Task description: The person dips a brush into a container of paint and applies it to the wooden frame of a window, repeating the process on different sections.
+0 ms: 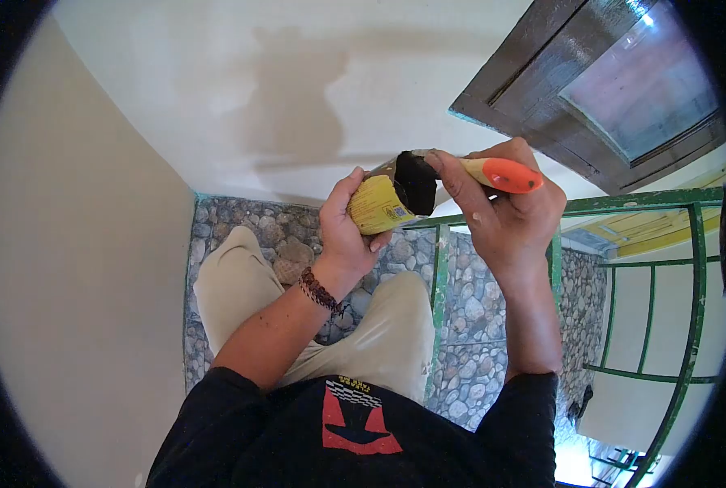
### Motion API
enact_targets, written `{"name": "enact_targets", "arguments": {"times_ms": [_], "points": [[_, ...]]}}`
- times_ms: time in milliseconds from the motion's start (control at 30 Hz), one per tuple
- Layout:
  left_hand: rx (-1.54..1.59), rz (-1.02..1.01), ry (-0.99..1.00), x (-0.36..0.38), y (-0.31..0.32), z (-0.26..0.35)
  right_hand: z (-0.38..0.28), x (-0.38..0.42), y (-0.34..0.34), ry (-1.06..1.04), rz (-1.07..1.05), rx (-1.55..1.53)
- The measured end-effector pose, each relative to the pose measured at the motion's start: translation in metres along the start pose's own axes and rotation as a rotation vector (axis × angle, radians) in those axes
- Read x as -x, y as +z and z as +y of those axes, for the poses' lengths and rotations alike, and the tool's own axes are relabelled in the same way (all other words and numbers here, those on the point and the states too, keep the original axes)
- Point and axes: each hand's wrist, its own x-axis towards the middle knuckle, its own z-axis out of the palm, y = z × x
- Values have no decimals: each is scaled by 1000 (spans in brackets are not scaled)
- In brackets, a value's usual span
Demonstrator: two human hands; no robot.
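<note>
A yellow-labelled can (377, 205) is tilted in my left hand (347, 220), whose fingers wrap round its lower side and base. Its open mouth faces right and looks dark inside. My right hand (516, 207) grips a brush (505, 174) with a pale handle and an orange end, held at the can's mouth. The brush's bristles are hidden by my fingers and the can's rim.
Pale walls (86, 244) stand ahead and at the left. A dark brown framed window (534, 89) is at the upper right. Green metal bars (696, 285) stand at the right, with one beside my knee. The floor (473, 301) has a pebble pattern.
</note>
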Motion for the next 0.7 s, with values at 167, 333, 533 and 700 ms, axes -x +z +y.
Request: {"name": "enact_targets", "arguments": {"times_ms": [167,333,533,700], "points": [[-2,-32,-3,-1,-1,-1,1,0,-1,-25,-11,26],[-39,-55,-12,-1,-1,0,2,1,0,-18,34,-3],[-30,-58,-15,-1,-1,1,-2,0,-10,244,-22,-246],[13,-61,-38,-2,-3,2,-10,-11,-34,386,-89,-406]]}}
